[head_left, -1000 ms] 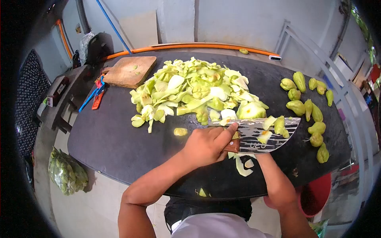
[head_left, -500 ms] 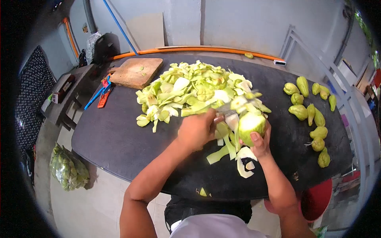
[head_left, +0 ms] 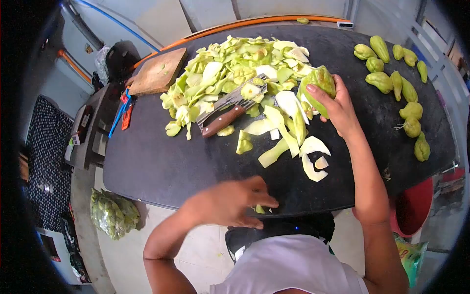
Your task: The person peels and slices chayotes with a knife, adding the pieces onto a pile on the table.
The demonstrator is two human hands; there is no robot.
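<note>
My right hand (head_left: 341, 110) is closed round a green chayote (head_left: 319, 90), held up at the right side of the peel pile. At the table's front edge my left hand (head_left: 235, 201) is slightly blurred, its fingers apart, close to a small green scrap (head_left: 259, 209). The broad knife (head_left: 224, 120) with a brown wooden handle lies at the front of the heap of pale green peels (head_left: 210, 73), with a cut piece on its blade. Long peel strips (head_left: 274, 153) and a curved white slice (head_left: 313, 168) lie between my hands.
Several whole chayotes (head_left: 379, 82) line the right side of the dark table (head_left: 156, 161). At the back left lie a wooden board (head_left: 157, 73) and a blue and red tool (head_left: 122, 115). A filled plastic bag (head_left: 113, 213) and a red bucket (head_left: 413, 208) stand below.
The knife has left my left hand and now lies on the peels. My left hand has moved back to the front edge. My right hand has raised the chayote, and the view has shifted.
</note>
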